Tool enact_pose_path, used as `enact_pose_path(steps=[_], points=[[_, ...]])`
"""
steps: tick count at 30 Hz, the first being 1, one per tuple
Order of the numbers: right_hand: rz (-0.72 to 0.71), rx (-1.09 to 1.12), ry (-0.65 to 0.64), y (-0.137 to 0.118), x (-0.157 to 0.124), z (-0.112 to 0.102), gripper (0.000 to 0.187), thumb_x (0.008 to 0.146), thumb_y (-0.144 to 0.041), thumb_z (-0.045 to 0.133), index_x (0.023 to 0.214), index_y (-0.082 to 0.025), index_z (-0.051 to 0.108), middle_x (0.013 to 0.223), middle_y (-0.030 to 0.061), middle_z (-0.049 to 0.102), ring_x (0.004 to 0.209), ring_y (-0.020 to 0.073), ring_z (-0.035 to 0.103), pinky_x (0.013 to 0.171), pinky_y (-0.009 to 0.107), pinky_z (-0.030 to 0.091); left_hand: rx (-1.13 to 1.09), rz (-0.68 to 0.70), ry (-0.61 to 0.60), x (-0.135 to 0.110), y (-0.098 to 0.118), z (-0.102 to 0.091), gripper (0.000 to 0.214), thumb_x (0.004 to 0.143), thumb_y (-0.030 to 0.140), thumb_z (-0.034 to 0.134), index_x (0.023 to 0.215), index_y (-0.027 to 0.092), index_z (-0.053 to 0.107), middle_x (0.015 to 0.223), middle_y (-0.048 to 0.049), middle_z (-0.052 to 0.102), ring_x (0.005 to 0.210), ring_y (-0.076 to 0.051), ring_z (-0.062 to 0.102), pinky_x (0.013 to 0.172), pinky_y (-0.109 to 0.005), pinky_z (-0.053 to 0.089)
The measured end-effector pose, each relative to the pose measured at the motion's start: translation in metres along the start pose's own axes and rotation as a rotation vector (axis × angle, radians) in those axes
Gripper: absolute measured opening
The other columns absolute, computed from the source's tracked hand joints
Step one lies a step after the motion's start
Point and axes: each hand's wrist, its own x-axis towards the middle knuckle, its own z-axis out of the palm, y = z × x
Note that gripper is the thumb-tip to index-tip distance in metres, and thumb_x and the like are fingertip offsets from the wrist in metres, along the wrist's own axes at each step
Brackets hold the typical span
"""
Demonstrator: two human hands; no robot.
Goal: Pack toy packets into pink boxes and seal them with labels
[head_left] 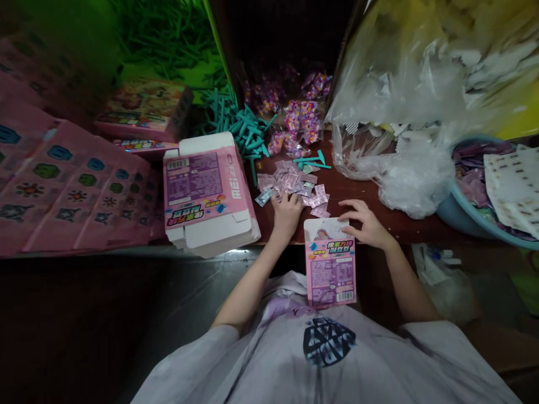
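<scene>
My left hand [286, 215] rests knuckles-up on the brown table [362, 188], its fingers curled down into a heap of small pink sachets [295, 184]. What those fingers grip is hidden. My right hand [365, 221] lies with spread fingers on the open top flap of a pink carton [330, 269], which leans over the table edge against my shirt. Loose sachets [319, 203] lie between the two hands.
A stack of flat pink cartons [206, 193] sits left of my left hand. Teal plastic sticks [242, 126] and bagged colourful pieces [301, 120] lie behind. Clear plastic bags [400, 163] and a blue basin [475, 219] of paper stand right. Pink printed sheets [71, 185] fill the left.
</scene>
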Motion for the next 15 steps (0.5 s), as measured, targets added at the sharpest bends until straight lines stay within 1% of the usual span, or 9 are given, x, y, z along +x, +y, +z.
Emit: enact_pose_path(steps=[2, 4, 5, 7, 9, 11, 12, 13, 15], points=[[0.011, 0.011, 0.197, 0.017, 0.023, -0.014, 0.013, 0.084, -0.032, 0.067, 0.093, -0.022, 0.071, 0.121, 0.0083, 0.064, 0.117, 0.0253, 0.057, 0.106, 0.047, 0.044, 0.020, 0.087, -0.009, 0.001, 0.000, 0.001, 0.027, 0.096, 0.025, 0.049, 0.113, 0.014, 0.066, 0.116, -0.0154, 0.066, 0.116, -0.033, 0.053, 0.102, -0.053, 0.031], [0.070, -0.022, 0.424, 0.044, 0.057, -0.031, 0.012, 0.084, -0.025, 0.063, 0.093, -0.021, 0.070, 0.110, 0.0078, 0.068, 0.109, 0.0235, 0.062, 0.102, 0.045, 0.047, 0.006, 0.142, -0.017, -0.001, -0.002, 0.003, 0.024, 0.095, 0.020, 0.050, 0.111, 0.014, 0.067, 0.113, -0.0148, 0.067, 0.114, -0.031, 0.054, 0.099, -0.050, 0.033], [0.120, -0.047, 0.511, 0.060, 0.078, -0.040, 0.016, 0.082, -0.020, 0.060, 0.096, -0.020, 0.069, 0.108, 0.0080, 0.069, 0.106, 0.0231, 0.063, 0.101, 0.043, 0.047, -0.015, 0.141, -0.012, -0.003, -0.003, 0.004, 0.023, 0.095, 0.017, 0.050, 0.109, 0.015, 0.068, 0.110, -0.0138, 0.068, 0.112, -0.030, 0.056, 0.097, -0.048, 0.035], [0.279, -0.086, 0.606, 0.093, 0.122, -0.056, 0.027, 0.077, -0.010, 0.055, 0.101, -0.016, 0.066, 0.108, 0.0099, 0.069, 0.103, 0.0223, 0.064, 0.098, 0.040, 0.048, -0.097, 0.099, 0.046, -0.010, -0.004, 0.002, 0.022, 0.094, 0.015, 0.051, 0.106, 0.017, 0.070, 0.103, -0.0111, 0.070, 0.105, -0.027, 0.060, 0.093, -0.046, 0.036], [0.434, -0.122, 0.631, 0.121, 0.165, -0.066, 0.036, 0.074, -0.004, 0.051, 0.106, -0.013, 0.064, 0.109, 0.0120, 0.069, 0.102, 0.0216, 0.064, 0.098, 0.038, 0.048, -0.248, 0.054, 0.158, -0.020, -0.002, -0.005, 0.020, 0.095, 0.019, 0.053, 0.105, 0.020, 0.071, 0.098, -0.0075, 0.072, 0.096, -0.022, 0.063, 0.090, -0.043, 0.036], [0.525, -0.170, 0.603, 0.141, 0.202, -0.069, 0.038, 0.075, -0.005, 0.053, 0.111, -0.011, 0.062, 0.111, 0.0132, 0.068, 0.104, 0.0214, 0.064, 0.098, 0.036, 0.047, -0.426, 0.053, 0.249, -0.032, 0.005, -0.015, 0.019, 0.095, 0.027, 0.056, 0.105, 0.023, 0.072, 0.088, -0.0031, 0.073, 0.082, -0.016, 0.063, 0.089, -0.040, 0.035], [0.556, -0.193, 0.582, 0.148, 0.217, -0.068, 0.038, 0.076, -0.007, 0.055, 0.113, -0.009, 0.061, 0.112, 0.0142, 0.068, 0.105, 0.0220, 0.063, 0.097, 0.035, 0.047, -0.495, 0.077, 0.262, -0.037, 0.009, -0.020, 0.018, 0.095, 0.031, 0.058, 0.103, 0.024, 0.072, 0.083, -0.0011, 0.073, 0.075, -0.014, 0.061, 0.089, -0.039, 0.035], [0.580, -0.212, 0.563, 0.153, 0.231, -0.066, 0.036, 0.077, -0.010, 0.057, 0.112, -0.008, 0.061, 0.112, 0.0156, 0.068, 0.105, 0.0230, 0.063, 0.097, 0.036, 0.047, -0.536, 0.111, 0.249, -0.041, 0.014, -0.024, 0.017, 0.094, 0.032, 0.060, 0.101, 0.025, 0.073, 0.080, 0.0001, 0.073, 0.072, -0.014, 0.060, 0.088, -0.039, 0.035], [0.623, -0.232, 0.548, 0.158, 0.254, -0.060, 0.033, 0.080, -0.017, 0.058, 0.110, -0.004, 0.062, 0.112, 0.0194, 0.067, 0.106, 0.0255, 0.062, 0.096, 0.039, 0.047, -0.522, 0.192, 0.157, -0.045, 0.022, -0.029, 0.014, 0.091, 0.030, 0.063, 0.099, 0.026, 0.074, 0.082, -0.0004, 0.074, 0.076, -0.015, 0.059, 0.087, -0.041, 0.034]])
